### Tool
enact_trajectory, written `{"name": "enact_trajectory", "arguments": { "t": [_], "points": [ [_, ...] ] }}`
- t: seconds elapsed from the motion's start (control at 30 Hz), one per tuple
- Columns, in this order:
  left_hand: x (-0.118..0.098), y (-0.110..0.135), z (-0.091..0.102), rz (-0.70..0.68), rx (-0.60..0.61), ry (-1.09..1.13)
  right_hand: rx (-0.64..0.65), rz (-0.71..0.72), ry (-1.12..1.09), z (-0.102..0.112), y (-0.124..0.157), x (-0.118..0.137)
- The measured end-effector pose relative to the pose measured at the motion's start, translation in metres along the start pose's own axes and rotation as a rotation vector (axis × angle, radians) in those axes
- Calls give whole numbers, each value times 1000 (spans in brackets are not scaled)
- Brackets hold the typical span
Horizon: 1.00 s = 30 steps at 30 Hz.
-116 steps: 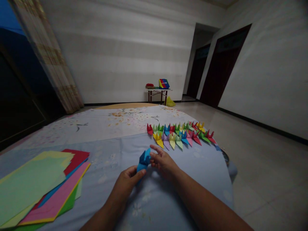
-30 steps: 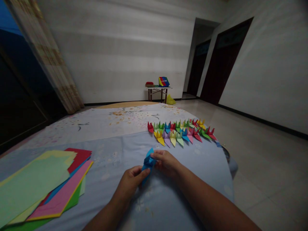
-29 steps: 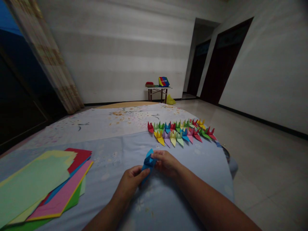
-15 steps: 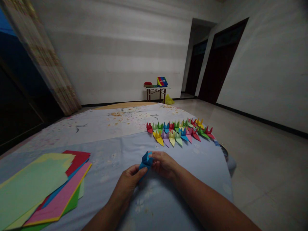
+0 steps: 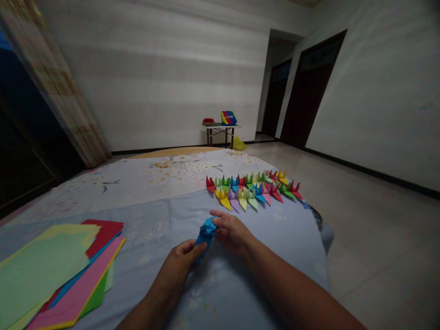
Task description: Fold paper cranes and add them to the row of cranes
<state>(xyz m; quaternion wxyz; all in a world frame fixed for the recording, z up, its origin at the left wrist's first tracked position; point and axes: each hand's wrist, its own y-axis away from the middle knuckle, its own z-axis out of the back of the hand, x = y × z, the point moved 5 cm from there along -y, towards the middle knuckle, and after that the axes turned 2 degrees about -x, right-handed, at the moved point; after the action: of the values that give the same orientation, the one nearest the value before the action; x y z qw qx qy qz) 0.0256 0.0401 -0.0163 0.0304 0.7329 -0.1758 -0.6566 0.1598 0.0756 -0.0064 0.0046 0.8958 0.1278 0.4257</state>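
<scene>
A partly folded piece of blue origami paper [image 5: 206, 230] is held up over the tablecloth between my two hands. My left hand [image 5: 184, 259] pinches its lower end, thumb on top. At its upper right edge, my right hand [image 5: 232, 229] grips the paper between thumb and fingers, with the index finger lifted along the top. Beyond my hands, rows of folded paper cranes [image 5: 252, 200] in red, yellow, green, blue, pink and purple stand on the cloth. To the left lies a spread stack of coloured paper sheets [image 5: 41, 256], pale green on top.
The table wears a pale blue cloth [image 5: 137, 284] and a white floral cloth [image 5: 137, 178]. A round container [image 5: 316, 217] sits low beyond the right table edge. By the far wall, a small table [image 5: 220, 127] bears a colourful box [image 5: 228, 118].
The upper part of the blue paper has been bent and opened at its top, and my right index finger has lifted. The whole view has shifted slightly.
</scene>
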Motion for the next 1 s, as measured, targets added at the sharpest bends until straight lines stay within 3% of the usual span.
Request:
{"name": "enact_trajectory", "arguments": {
  "t": [0.27,0.43,0.8,1.0],
  "points": [
    [-12,10,-5,-13,-44,-13,22,42,28,3,-3,0],
    [-9,7,-4,-2,-24,7,75,-3,20,-2,0,0],
    [-10,6,-2,23,-30,74,145,66,72,-9,5,7],
    [-14,8,-3,43,-46,74,119,53,123,-5,2,4]
  ]
}}
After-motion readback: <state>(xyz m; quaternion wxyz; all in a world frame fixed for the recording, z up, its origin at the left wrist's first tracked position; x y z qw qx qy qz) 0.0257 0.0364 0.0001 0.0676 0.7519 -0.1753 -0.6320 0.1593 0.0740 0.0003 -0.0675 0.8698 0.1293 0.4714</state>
